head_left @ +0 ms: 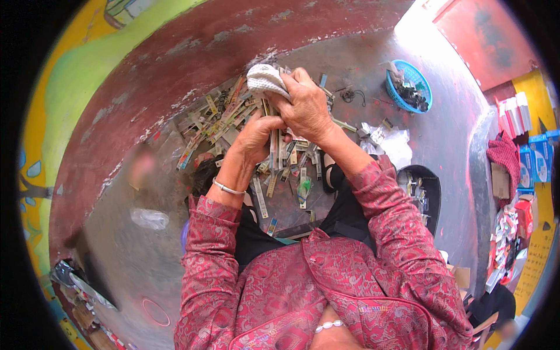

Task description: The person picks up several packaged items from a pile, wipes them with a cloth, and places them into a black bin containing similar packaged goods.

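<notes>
In front of me, my left hand (258,137) is closed around the lower part of a long narrow flat strip (274,149), held upright. Just above it, my right hand (306,109) grips a bunched white knitted cloth (266,79) against the strip's upper end. Whether one strip or more is held is hard to tell, since my fingers cover the middle. Below and around both hands, a loose pile of similar flat strips (224,119), pale, yellow and multicoloured, lies on the floor.
A blue plastic basket (429,81) with dark scraps stands at the far right. Nearer are white crumpled plastic (396,146) and a black tub (434,192) with small pieces. Clear plastic (149,219) lies left. A maroon wall (175,58) curves behind the pile; boxes (539,157) are stacked right.
</notes>
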